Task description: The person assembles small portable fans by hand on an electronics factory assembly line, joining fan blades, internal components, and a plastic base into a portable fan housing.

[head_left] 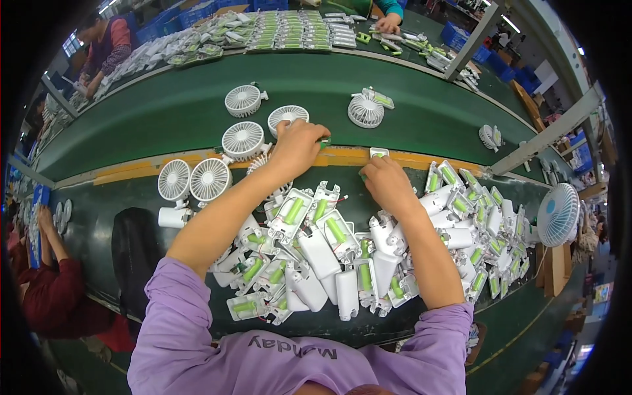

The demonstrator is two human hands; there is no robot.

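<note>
My left hand (297, 150) is closed at the near edge of a round white fan head (288, 118) on the green belt. A small dark green piece (324, 142) shows beside its fingertips. My right hand (387, 184) is closed over a white handle shell (378, 152), of which only the far end shows past the fingers. Below both arms lies a heap of white handle shells (319, 253) with green battery cells, some trailing thin red wires. Another fan head (242, 139) sits just left of my left hand, and one more is partly hidden under my left wrist.
Several fan heads (210, 179) stand at the left along the yellow belt edge (131, 170). Farther along the belt (316, 82) are a fan with a handle (366, 110) and another (488, 137). A desk fan (558, 214) stands right. Co-workers sit left and across.
</note>
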